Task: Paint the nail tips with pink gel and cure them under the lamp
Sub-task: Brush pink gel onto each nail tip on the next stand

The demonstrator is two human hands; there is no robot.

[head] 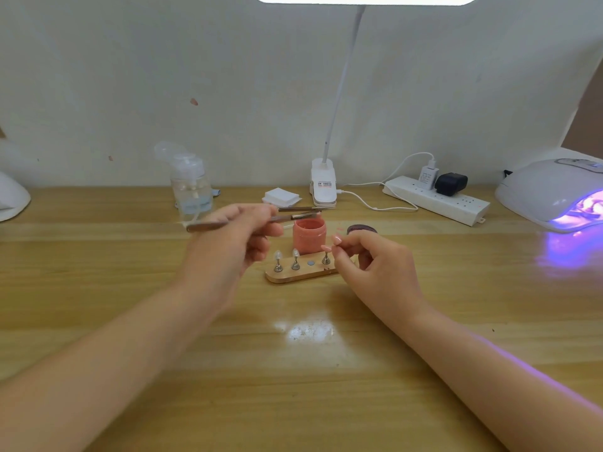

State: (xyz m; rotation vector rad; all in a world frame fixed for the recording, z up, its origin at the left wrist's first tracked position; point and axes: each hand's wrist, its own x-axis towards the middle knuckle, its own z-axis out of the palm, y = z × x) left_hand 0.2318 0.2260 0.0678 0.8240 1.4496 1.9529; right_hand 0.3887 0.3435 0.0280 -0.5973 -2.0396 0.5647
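My left hand (243, 238) holds a thin brush (261, 220), its tip over the open jar of pink gel (309, 237). In front of the jar lies a wooden holder (293, 276) with metal stands. Two stands at its left carry clear nail tips (278, 255) (296, 253). A third stand (326, 258) at the right bears a pink nail tip, with my right hand (375, 265) pinched around it. The jar's dark lid (361, 229) lies behind my right hand. The curing lamp (554, 194) glows purple at the far right.
At the back stand a clear pump bottle (191, 187), a stack of white wipes (281, 196), a clip-on desk lamp (323, 184) and a power strip (437, 200) with plugs. A second brush (298, 209) lies behind the jar. A white object (11, 199) sits at the far left.
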